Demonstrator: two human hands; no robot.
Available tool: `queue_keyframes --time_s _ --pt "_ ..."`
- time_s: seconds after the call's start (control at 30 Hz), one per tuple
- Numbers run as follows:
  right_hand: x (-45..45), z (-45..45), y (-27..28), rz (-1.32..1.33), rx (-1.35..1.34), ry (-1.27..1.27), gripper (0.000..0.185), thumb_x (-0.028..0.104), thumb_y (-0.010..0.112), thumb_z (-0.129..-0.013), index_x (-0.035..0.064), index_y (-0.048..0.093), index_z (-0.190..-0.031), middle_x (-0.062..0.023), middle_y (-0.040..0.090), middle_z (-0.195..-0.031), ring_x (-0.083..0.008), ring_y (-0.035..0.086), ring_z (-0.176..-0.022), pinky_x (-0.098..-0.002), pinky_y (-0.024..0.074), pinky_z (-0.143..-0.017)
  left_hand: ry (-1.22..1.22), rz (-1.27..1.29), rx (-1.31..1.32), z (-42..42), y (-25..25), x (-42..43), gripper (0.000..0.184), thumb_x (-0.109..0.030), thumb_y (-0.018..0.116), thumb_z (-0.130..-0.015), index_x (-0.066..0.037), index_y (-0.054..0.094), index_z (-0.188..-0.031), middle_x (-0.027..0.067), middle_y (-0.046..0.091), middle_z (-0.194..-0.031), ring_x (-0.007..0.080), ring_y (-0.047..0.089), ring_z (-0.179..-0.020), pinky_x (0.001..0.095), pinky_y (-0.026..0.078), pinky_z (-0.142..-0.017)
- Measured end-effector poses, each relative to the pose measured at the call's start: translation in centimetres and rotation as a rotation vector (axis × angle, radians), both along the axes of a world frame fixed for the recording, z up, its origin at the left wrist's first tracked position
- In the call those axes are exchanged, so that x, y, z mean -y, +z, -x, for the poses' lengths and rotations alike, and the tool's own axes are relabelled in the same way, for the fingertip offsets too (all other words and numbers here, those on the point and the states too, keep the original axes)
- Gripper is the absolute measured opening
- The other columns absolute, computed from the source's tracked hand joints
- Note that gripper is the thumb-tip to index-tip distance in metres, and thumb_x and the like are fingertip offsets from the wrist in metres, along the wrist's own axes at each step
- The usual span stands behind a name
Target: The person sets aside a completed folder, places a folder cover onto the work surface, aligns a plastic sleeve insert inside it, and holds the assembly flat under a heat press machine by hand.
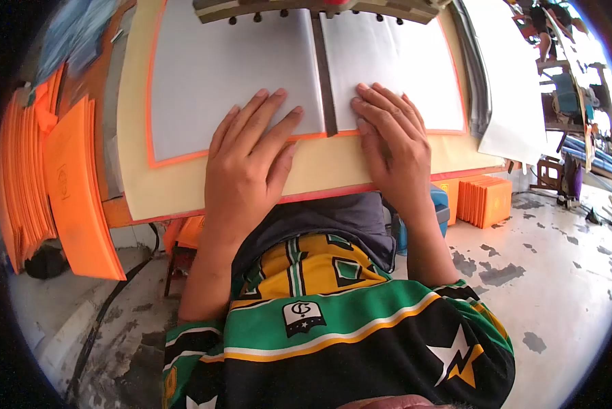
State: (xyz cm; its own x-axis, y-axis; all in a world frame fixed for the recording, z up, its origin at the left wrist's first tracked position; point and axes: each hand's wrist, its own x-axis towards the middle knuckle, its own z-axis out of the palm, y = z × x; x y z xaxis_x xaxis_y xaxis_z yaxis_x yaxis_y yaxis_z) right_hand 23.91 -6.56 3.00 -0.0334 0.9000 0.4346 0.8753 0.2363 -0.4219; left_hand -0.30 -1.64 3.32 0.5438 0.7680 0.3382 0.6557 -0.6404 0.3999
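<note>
My left hand (250, 153) lies flat on a clear plastic sheet (210, 88), its fingers slightly apart. Over on the other side, my right hand (396, 136) rests flat on a second clear sheet (401, 61), fingers stretched out and close together. Orange edges (176, 161) show around both sheets. Between them runs a narrow dark strip (325, 82). The sheets lie on a cream-coloured board (319, 167) with a red front edge. Above them, at the top of the view, is a machine head (306, 8) with several bolts along its lower side.
Stacks of orange folders (23, 177) stand at the left, with one orange folder (81, 191) leaning outward. White sheets (510, 82) hang over the table's right side. More orange folders (484, 201) sit on the worn floor near a blue container (439, 208). Shelving (568, 102) stands at the far right.
</note>
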Motion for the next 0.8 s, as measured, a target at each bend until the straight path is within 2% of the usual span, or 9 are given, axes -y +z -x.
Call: queue_keyframes --time_s 0.07,0.27,0.3,0.37,0.8 --pt "0.04 0.03 -0.03 0.003 0.01 -0.011 0.026 0.007 0.068 -0.096 0.0066 0.075 -0.122 -0.0103 0.071 -0.14 -0.0313 0.061 -0.139 -0.0526 0.0393 -0.122 0.003 -0.027 -0.006 -0.09 0.03 0.08 0.039 -0.016 0.071 -0.097 -0.014 0.072 -0.137 0.0077 0.063 -0.151 0.0272 0.055 -0.145 0.0493 0.041 -0.122" --pt "-0.1 0.0 -0.04 0.004 0.037 -0.006 0.025 0.008 0.067 -0.098 0.0063 0.076 -0.122 -0.0102 0.071 -0.14 -0.0316 0.061 -0.139 -0.0523 0.0401 -0.122 0.018 -0.017 0.025 -0.08 0.12 0.14 0.037 -0.017 0.07 -0.098 -0.014 0.072 -0.135 0.0065 0.064 -0.149 0.0259 0.055 -0.144 0.0479 0.041 -0.122" --pt "-0.1 0.07 -0.03 0.005 0.04 -0.01 0.025 0.009 0.066 -0.099 0.0062 0.075 -0.122 -0.0102 0.072 -0.14 -0.0316 0.061 -0.139 -0.0523 0.0403 -0.122 0.032 -0.015 0.024 -0.03 0.05 0.14 0.037 -0.017 0.07 -0.098 -0.014 0.072 -0.135 0.0065 0.064 -0.149 0.0259 0.055 -0.144 0.0479 0.041 -0.122" --pt "-0.15 0.28 0.25 0.02 0.034 -0.008 0.025 0.009 0.066 -0.099 0.006 0.076 -0.122 -0.0105 0.072 -0.14 -0.032 0.061 -0.139 -0.0523 0.0402 -0.122 0.009 0.004 0.048 0.02 -0.13 0.16 0.044 -0.015 0.072 -0.096 -0.015 0.07 -0.139 0.0086 0.06 -0.154 0.0312 0.054 -0.146 0.0529 0.04 -0.121" --pt "-0.15 0.43 0.42 0.017 0.012 -0.02 0.024 0.007 0.065 -0.101 0.0049 0.076 -0.121 -0.0118 0.073 -0.137 -0.0325 0.062 -0.139 -0.0523 0.0408 -0.121 0.012 0.014 0.064 0.06 -0.31 0.16 0.042 -0.018 0.071 -0.097 -0.015 0.07 -0.14 0.0086 0.061 -0.153 0.0295 0.053 -0.147 0.0522 0.04 -0.122"
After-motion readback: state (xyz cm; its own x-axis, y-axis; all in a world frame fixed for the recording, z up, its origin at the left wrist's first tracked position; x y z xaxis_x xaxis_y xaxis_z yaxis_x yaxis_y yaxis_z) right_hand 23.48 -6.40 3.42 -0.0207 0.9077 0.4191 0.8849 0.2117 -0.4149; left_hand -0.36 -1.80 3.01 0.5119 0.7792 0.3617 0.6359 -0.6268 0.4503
